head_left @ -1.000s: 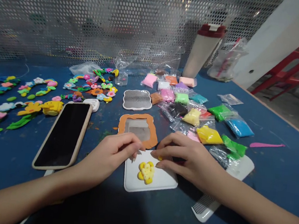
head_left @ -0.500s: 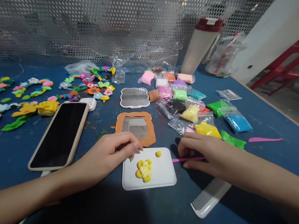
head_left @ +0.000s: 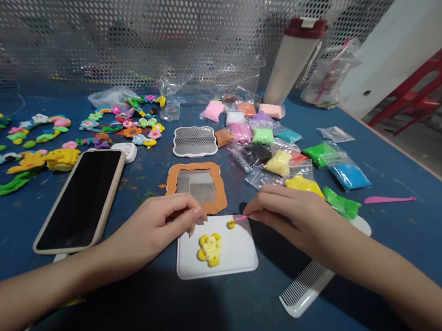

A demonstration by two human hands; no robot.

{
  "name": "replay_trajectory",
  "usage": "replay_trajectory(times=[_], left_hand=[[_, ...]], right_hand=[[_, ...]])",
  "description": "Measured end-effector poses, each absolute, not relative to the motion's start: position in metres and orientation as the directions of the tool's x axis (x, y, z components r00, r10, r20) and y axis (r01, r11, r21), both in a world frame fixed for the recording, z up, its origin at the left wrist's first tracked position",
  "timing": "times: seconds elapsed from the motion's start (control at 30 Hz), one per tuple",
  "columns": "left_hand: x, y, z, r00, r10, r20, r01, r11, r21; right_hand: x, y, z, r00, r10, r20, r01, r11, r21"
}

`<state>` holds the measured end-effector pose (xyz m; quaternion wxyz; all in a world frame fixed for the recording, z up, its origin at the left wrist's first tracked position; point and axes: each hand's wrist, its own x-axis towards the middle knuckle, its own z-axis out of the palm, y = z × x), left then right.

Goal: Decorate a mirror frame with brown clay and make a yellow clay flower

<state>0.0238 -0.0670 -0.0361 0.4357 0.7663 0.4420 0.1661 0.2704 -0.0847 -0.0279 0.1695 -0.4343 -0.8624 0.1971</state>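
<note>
My right hand (head_left: 287,209) pinches a pink clay modelling tool (head_left: 241,217); its tip meets a small yellow clay ball (head_left: 231,224), which looks dented. The ball lies near the far edge of a white rectangular plate (head_left: 235,256). On the same plate, left of centre, sits a yellow clay flower (head_left: 209,249) with paler yellow pieces on top. My left hand (head_left: 170,218) is closed, thumb and fingertips at the plate's far left corner, holding it. Just beyond the plate lies a small mirror with an orange clay border (head_left: 218,191), partly covered by my left fingers.
A phone (head_left: 81,201) lies at left, near colourful clay pieces (head_left: 31,164). Bagged clay (head_left: 263,136) is heaped at back right, before a tumbler (head_left: 295,62). A white comb (head_left: 306,290) and another pink tool (head_left: 389,200) lie to the right. A second mirror (head_left: 195,142) lies behind.
My right hand has moved left and brought the tool's tip from the plate's right edge onto the yellow ball. My left hand stays at the corner. The view has shifted slightly.
</note>
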Motion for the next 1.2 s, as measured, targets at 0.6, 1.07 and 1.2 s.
replay_trajectory(times=[0.6,1.07,1.2], left_hand=[[0.024,-0.067,-0.035,0.557,0.82,-0.133,0.559,-0.252,0.79],[0.024,-0.068,-0.033,0.554,0.819,-0.15,0.572,-0.243,0.784],[0.025,-0.068,-0.032,0.55,0.823,-0.146,0.57,-0.242,0.785]], right_hand=[[0.266,-0.085,-0.036,-0.567,0.809,0.156,0.638,0.551,-0.538],[0.271,-0.087,-0.032,-0.602,0.797,0.042,0.694,0.549,-0.465],[0.279,-0.085,-0.024,-0.573,0.819,0.026,0.678,0.492,-0.546]])
